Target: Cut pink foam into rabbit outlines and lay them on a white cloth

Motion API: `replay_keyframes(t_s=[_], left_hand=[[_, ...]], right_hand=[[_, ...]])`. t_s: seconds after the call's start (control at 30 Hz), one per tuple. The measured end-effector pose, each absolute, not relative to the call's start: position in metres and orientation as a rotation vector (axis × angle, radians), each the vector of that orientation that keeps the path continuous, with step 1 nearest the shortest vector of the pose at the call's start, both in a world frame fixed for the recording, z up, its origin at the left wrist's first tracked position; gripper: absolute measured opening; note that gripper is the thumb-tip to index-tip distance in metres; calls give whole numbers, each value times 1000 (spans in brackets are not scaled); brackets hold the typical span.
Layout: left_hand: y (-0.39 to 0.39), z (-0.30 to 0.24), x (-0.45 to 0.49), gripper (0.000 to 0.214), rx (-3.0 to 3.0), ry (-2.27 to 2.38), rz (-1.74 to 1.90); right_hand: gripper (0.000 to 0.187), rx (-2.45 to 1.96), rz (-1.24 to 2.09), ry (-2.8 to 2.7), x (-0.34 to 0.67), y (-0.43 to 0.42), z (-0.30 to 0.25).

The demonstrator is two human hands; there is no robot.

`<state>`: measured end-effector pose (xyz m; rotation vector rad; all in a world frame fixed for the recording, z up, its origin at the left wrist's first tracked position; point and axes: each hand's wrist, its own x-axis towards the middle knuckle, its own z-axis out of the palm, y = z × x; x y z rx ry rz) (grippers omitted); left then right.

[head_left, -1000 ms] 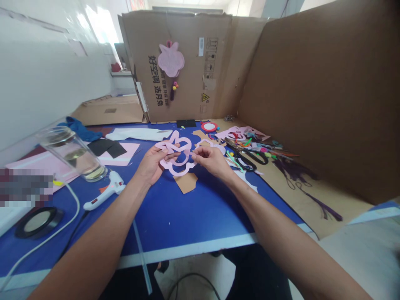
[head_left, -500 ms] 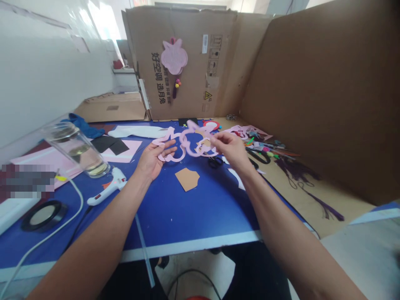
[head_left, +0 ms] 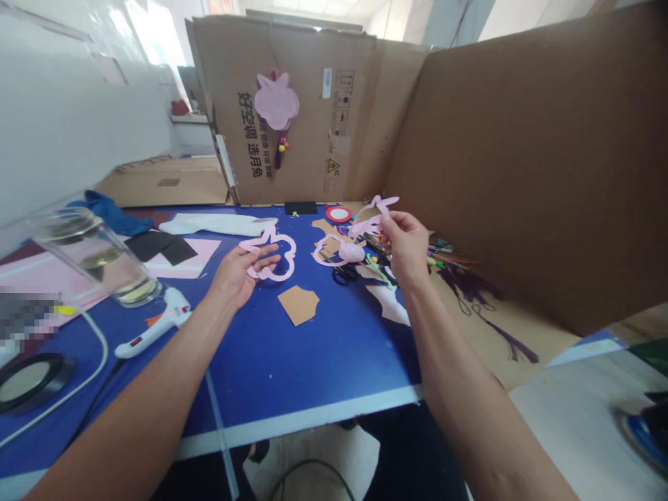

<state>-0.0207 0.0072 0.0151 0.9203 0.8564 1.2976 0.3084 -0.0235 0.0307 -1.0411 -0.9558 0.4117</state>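
My left hand (head_left: 243,271) holds a pink flower-shaped paper outline (head_left: 291,264) with two pointed tips, pinched at its left side with the fingers behind it. Raised over the pile on the right, my right hand (head_left: 408,243) pinches another thin pink paper outline (head_left: 385,203), seen nearly edge-on. Below and left of that hand, a pink paper ring (head_left: 319,259) lies over brown card scraps. Black-handled scissors (head_left: 344,276) rest beside it. A brown card piece (head_left: 298,306) lies on the blue table between my forearms.
On the left are a glue gun (head_left: 156,325), a glass jar of liquid (head_left: 99,257) and a tape roll (head_left: 34,381). Cardboard walls (head_left: 501,167) stand behind and right. A pink flower ornament (head_left: 276,103) hangs there. Purple tassels (head_left: 464,289) lie at right.
My right hand has moved right and slightly up with its pink outline, away from the one in my left hand. The left hand keeps its outline. The view has shifted to the right.
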Motion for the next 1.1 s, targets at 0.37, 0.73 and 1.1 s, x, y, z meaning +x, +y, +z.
replay_keyframes(t_s=[0.37,0.73,1.1], left_hand=[[15,6,-26,16,841,992,1227],[6,15,-19,16,899,892,1221],[-2,20,-14,6,1003,938,1128]], right_hand=[[38,-1081,696,-1400,228,-36,20],[36,-1097,584,-1279,251,-35,29],[31,-1102,403,-1028,299,-23,28]])
